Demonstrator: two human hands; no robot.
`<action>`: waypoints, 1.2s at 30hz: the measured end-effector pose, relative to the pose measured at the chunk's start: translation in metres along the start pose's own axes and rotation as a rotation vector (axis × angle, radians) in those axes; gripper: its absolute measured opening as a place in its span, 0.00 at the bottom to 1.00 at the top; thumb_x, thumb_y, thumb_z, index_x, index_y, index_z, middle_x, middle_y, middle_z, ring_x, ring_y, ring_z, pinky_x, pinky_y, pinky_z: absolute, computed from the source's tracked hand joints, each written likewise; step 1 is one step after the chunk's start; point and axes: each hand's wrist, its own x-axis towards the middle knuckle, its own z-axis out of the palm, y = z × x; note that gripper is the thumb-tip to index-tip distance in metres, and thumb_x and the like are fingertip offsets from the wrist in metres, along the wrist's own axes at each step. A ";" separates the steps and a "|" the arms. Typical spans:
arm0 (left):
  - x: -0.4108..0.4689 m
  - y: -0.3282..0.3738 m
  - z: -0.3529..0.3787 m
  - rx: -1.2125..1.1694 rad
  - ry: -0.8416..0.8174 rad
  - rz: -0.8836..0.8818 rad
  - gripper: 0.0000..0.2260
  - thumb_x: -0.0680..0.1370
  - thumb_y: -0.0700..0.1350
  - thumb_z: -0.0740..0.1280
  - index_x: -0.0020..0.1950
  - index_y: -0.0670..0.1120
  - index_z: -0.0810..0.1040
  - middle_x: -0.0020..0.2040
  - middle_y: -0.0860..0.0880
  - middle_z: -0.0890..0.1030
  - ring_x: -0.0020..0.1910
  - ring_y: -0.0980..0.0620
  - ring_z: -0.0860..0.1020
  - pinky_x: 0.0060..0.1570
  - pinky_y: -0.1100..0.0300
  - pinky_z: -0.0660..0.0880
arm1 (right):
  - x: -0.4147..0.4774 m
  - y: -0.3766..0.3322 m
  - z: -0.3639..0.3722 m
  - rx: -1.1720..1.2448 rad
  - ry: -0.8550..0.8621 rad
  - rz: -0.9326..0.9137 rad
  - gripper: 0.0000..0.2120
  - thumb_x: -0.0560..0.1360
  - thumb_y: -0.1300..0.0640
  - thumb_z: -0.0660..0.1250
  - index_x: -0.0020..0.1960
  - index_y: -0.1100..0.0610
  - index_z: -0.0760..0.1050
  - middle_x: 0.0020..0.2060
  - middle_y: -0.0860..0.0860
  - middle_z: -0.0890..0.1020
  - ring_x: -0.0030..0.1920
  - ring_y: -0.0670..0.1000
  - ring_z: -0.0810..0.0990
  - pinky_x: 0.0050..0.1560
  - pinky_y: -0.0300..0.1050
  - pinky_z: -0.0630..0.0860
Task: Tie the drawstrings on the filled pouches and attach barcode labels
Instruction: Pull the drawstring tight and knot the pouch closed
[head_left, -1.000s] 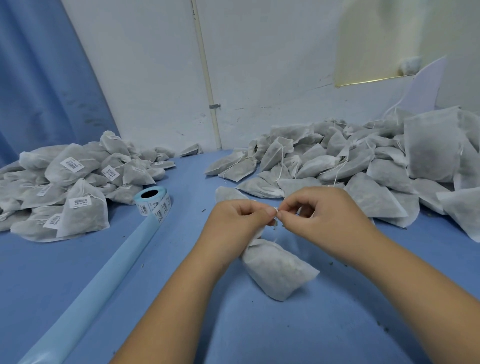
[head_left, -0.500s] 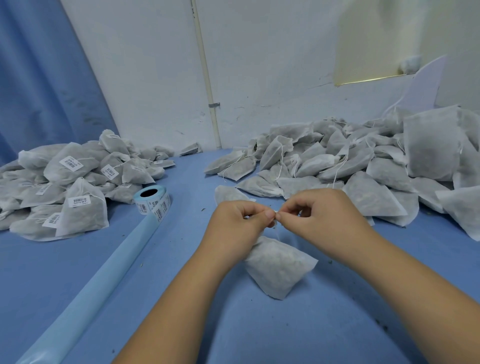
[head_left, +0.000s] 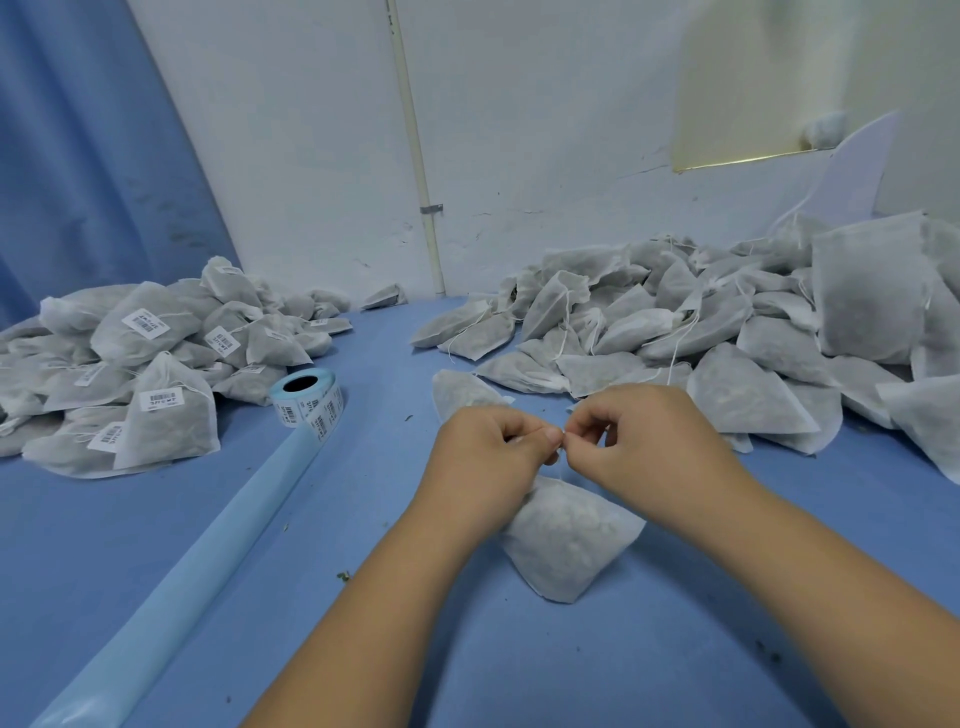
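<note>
A blue curtain (head_left: 78, 156) hangs at the far left. Below it on the blue counter (head_left: 374, 519) lies a heap of labelled pouches (head_left: 156, 364), each with a white barcode sticker. Just right of that heap sits the label roll (head_left: 309, 397), its pale blue backing strip (head_left: 208, 545) trailing toward the near left corner. A white pipe (head_left: 415, 156) runs up the wall behind.

The left grip (head_left: 488, 457), a bare hand, is curled, with thumb and forefinger pinching the thin white drawstring (head_left: 560, 460). A single loose pouch (head_left: 460, 389) lies just behind it. The right grip (head_left: 649, 441) meets it fingertip to fingertip and pinches the same drawstring. Both forearms cross the near counter and hide the top of the pouch (head_left: 566, 540) being tied.

That pouch rests on the counter directly under the two hands. It is white, translucent, wedge-shaped and plump with pale filling, and bears no sticker. At the right a large heap of unlabelled pouches (head_left: 727, 332) spreads against the wall, strings dangling loose.
</note>
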 end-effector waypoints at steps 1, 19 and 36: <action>0.000 0.000 0.000 0.004 0.001 -0.002 0.10 0.78 0.45 0.70 0.36 0.50 0.83 0.25 0.62 0.77 0.21 0.63 0.70 0.24 0.73 0.65 | 0.000 0.000 0.001 -0.016 0.008 -0.004 0.07 0.68 0.49 0.69 0.32 0.46 0.76 0.31 0.41 0.79 0.31 0.41 0.75 0.34 0.39 0.70; 0.001 0.001 -0.007 -0.032 0.018 -0.015 0.06 0.74 0.49 0.74 0.37 0.53 0.84 0.36 0.50 0.84 0.30 0.60 0.75 0.29 0.71 0.70 | 0.009 0.005 -0.017 0.551 -0.075 0.204 0.06 0.64 0.51 0.65 0.31 0.52 0.76 0.26 0.46 0.77 0.29 0.44 0.76 0.34 0.44 0.71; 0.005 -0.002 -0.019 0.002 -0.004 0.014 0.09 0.75 0.50 0.73 0.35 0.54 0.83 0.36 0.51 0.80 0.25 0.59 0.70 0.26 0.69 0.67 | 0.014 0.017 -0.028 0.617 -0.157 0.221 0.11 0.53 0.46 0.64 0.28 0.53 0.75 0.26 0.51 0.76 0.32 0.52 0.72 0.35 0.46 0.69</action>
